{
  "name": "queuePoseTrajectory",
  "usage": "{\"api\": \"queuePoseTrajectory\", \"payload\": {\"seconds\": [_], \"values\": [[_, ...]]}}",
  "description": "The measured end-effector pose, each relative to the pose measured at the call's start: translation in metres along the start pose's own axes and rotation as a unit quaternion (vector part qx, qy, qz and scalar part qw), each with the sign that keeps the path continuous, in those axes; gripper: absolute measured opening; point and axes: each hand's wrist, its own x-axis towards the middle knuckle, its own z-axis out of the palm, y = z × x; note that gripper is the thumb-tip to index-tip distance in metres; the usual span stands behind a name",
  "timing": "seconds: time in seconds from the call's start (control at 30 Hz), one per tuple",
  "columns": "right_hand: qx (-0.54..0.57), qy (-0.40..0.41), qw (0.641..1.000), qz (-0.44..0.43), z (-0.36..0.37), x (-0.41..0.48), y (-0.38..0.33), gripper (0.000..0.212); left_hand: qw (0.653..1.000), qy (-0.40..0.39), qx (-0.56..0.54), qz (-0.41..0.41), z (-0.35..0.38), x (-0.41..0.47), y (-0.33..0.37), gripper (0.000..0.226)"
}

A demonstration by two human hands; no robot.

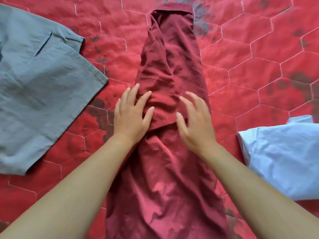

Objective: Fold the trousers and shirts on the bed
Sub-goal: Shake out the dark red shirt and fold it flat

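Red quilted bedspread (241, 49) below, we've got left hand (131, 116) and right hand (195, 121), fingers spread, at the maroon shirt (172, 66)'s middle, smoothing its fold flat.

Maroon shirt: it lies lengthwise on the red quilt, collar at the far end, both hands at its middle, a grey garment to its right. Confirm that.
Not quite. The grey garment lies to the left of the maroon shirt, not its right; the head view shows it. The rest stands: lengthwise on the red quilt, collar at the far end, left hand and right hand at its middle.
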Motion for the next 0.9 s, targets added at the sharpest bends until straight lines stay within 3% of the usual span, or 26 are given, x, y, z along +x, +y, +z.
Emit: {"api": "queuePoseTrajectory", "payload": {"seconds": [0.1, 0.23, 0.37, 0.53, 0.67, 0.8, 0.9], "values": [[-0.078, -0.061, 0.994, -0.041, 0.035, 0.019, 0.003, 0.052, 0.997, -0.056, 0.051, 0.0, 0.025, -0.008, -0.019, 0.054], [-0.179, -0.065, 0.98, -0.055, 0.059, 0.024, 0.034, 0.054, 0.995, -0.017, 0.095, 0.018, 0.042, -0.006, -0.034, 0.059], [-0.155, -0.08, 0.983, -0.053, 0.053, 0.023, 0.031, 0.054, 0.994, -0.039, 0.097, 0.012, 0.036, -0.007, -0.03, 0.059], [-0.087, -0.058, 0.994, 0.019, 0.01, -0.042, 0.028, 0.059, 0.998, -0.028, 0.046, -0.015, 0.004, -0.068, -0.021, 0.059], [-0.086, -0.075, 0.986, 0.118, -0.016, -0.14, 0.038, 0.061, 0.99, -0.074, 0.031, -0.117, -0.008, -0.169, -0.018, 0.067], [-0.059, -0.105, 0.974, 0.193, -0.022, -0.225, 0.045, 0.072, 0.957, -0.151, 0.056, -0.239, 0.002, -0.256, -0.012, 0.082], [-0.022, -0.117, 0.971, 0.207, -0.016, -0.26, 0.041, 0.081, 0.955, -0.145, 0.057, -0.253, 0.015, -0.28, -0.004, 0.092]]}}
